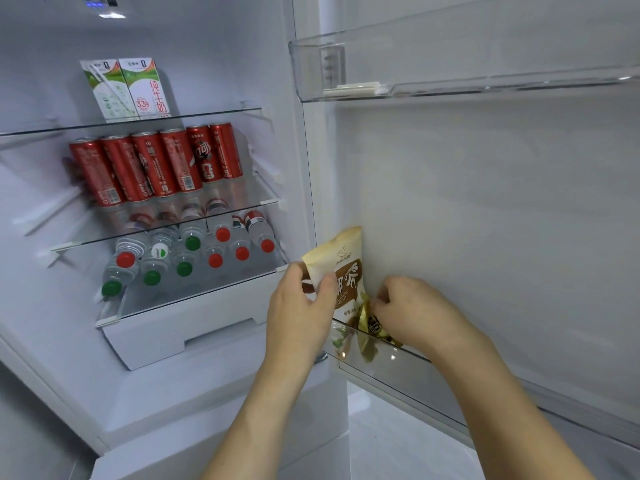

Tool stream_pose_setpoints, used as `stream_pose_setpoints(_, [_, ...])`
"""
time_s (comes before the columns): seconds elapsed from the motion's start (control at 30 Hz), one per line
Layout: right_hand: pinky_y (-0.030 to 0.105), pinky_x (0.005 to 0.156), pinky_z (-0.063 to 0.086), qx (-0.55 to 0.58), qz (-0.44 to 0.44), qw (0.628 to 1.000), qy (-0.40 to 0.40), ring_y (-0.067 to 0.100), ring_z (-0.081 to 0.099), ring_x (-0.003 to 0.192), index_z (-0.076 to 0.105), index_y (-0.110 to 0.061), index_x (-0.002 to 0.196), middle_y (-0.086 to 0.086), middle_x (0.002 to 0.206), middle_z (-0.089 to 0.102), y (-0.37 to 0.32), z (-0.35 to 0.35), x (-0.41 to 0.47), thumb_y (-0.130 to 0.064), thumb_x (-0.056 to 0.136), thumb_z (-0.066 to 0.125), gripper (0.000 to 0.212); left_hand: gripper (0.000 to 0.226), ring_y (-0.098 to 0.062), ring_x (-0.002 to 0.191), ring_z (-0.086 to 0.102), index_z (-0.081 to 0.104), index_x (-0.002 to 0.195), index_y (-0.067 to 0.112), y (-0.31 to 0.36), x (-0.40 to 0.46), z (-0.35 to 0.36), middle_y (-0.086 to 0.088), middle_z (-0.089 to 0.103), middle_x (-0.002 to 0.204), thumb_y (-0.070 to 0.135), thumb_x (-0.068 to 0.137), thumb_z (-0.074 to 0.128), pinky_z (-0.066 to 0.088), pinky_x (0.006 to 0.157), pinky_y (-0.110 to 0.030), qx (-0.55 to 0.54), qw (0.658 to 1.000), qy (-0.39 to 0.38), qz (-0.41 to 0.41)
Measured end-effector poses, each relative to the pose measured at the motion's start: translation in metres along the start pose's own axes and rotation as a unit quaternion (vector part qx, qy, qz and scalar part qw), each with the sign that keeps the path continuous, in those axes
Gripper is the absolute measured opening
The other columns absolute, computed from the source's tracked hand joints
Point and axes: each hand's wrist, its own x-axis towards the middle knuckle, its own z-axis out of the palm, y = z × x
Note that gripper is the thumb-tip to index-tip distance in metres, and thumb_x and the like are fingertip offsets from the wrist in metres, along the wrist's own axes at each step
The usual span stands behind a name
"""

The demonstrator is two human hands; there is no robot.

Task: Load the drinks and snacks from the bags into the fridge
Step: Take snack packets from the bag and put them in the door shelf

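The fridge stands open. My left hand [301, 303] grips a cream and brown snack bag [344, 271], held upright at the left end of the lower door bin [391, 362]. My right hand [412, 310] reaches into the same bin and holds a small gold-wrapped snack [369, 323] beside the bag. Inside the fridge, two milk cartons [128, 88] stand on the top glass shelf, several red cans [156, 164] fill the middle shelf, and several water bottles [187, 251] with red and green caps lie on the lower shelf.
A clear upper door bin [450, 88] hangs above my hands with nothing in it. A white drawer [180, 330] sits under the bottle shelf. The door's inner wall rises to the right. The bags are out of view.
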Motion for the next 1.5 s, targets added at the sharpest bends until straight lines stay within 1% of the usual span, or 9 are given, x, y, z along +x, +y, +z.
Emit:
stream_pose_setpoints(0.13, [0.033,0.08,0.052,0.007,-0.013,1.0,0.017,0.029,0.061,0.097,0.063,-0.01,0.106,0.009,0.105,0.065,-0.004,0.0,-0.004,-0.029,0.096,0.046,0.027,0.013,-0.003,0.093,0.064,0.059,0.103,0.03,-0.001,0.002,-0.004,0.014,0.067,0.1,0.04,0.097,0.057,0.055,0.073,-0.026,0.011,1.0,0.012,0.018])
stream_pose_setpoints(0.33, [0.034,0.09,0.046,0.008,-0.028,0.999,0.025,0.028,0.056,0.116,0.058,-0.008,0.124,0.011,0.127,0.06,-0.017,-0.007,-0.009,-0.029,0.101,0.041,0.035,0.026,0.006,0.084,0.063,0.063,0.114,0.024,-0.003,-0.001,-0.009,0.013,0.069,0.108,0.041,0.099,0.052,0.056,0.077,-0.026,0.015,0.999,-0.002,0.039])
stream_pose_setpoints(0.47, [0.031,0.087,0.04,-0.008,-0.045,0.999,0.001,0.026,0.051,0.119,0.051,-0.009,0.114,0.011,0.129,0.055,-0.022,-0.014,-0.013,-0.029,0.103,0.037,0.027,0.034,0.001,0.097,0.064,0.063,0.123,0.022,-0.003,-0.001,-0.015,0.01,0.069,0.115,0.044,0.1,0.05,0.056,0.087,-0.031,0.024,0.999,0.001,0.049])
stream_pose_setpoints(0.53, [0.034,0.111,0.029,-0.027,-0.065,0.997,-0.031,0.026,0.032,0.14,0.036,-0.007,0.139,0.012,0.151,0.036,-0.024,-0.016,-0.016,-0.033,0.104,0.033,0.044,0.038,-0.005,0.106,0.064,0.062,0.127,0.021,-0.003,-0.001,-0.019,0.009,0.068,0.118,0.045,0.099,0.05,0.055,0.092,-0.034,0.03,0.998,0.009,0.051])
stream_pose_setpoints(0.6, [0.036,0.122,0.008,-0.054,-0.078,0.994,-0.047,0.022,0.006,0.151,0.012,-0.007,0.154,0.009,0.163,0.009,-0.028,-0.017,-0.02,-0.036,0.105,0.03,0.06,0.039,-0.006,0.111,0.062,0.06,0.131,0.022,-0.002,-0.002,-0.024,0.007,0.067,0.123,0.044,0.1,0.049,0.054,0.094,-0.03,0.038,0.997,0.014,0.058])
stream_pose_setpoints(0.77, [0.036,0.122,-0.004,-0.059,-0.091,0.993,-0.049,0.02,-0.009,0.151,-0.002,-0.01,0.156,0.007,0.164,-0.009,-0.044,-0.021,-0.03,-0.038,0.106,0.024,0.063,0.048,-0.013,0.128,0.054,0.052,0.142,0.018,0.001,-0.008,-0.041,0.004,0.06,0.138,0.044,0.103,0.042,0.042,0.106,-0.027,0.113,0.989,0.023,0.095])
stream_pose_setpoints(0.93, [0.036,0.121,-0.006,-0.061,-0.109,0.992,-0.028,0.02,-0.011,0.151,-0.003,-0.01,0.156,0.007,0.164,-0.012,-0.062,-0.02,-0.037,-0.037,0.106,0.024,0.064,0.047,-0.015,0.134,0.047,0.045,0.147,0.018,-0.005,-0.013,-0.064,0.004,0.051,0.148,0.039,0.105,0.039,0.032,0.094,-0.017,0.193,0.974,0.03,0.114])
stream_pose_setpoints(1.23, [0.036,0.12,-0.008,-0.063,-0.185,0.98,-0.024,0.019,-0.014,0.15,-0.003,-0.012,0.156,0.005,0.164,-0.013,-0.119,-0.002,-0.054,-0.037,0.105,0.026,0.064,0.053,-0.011,0.148,0.026,0.033,0.154,0.017,-0.024,-0.022,-0.131,0.002,0.033,0.16,0.039,0.106,0.035,0.025,0.117,-0.027,0.277,0.954,0.047,0.104])
stream_pose_setpoints(1.5, [0.036,0.121,-0.01,-0.068,-0.233,0.968,-0.069,0.019,-0.018,0.15,-0.008,-0.012,0.156,0.005,0.163,-0.019,-0.169,0.038,-0.06,-0.037,0.105,0.025,0.066,0.062,-0.015,0.153,0.007,0.017,0.158,0.013,-0.05,-0.032,-0.198,-0.003,0.014,0.166,0.045,0.106,0.028,0.0,0.124,-0.03,0.413,0.909,0.022,0.041])
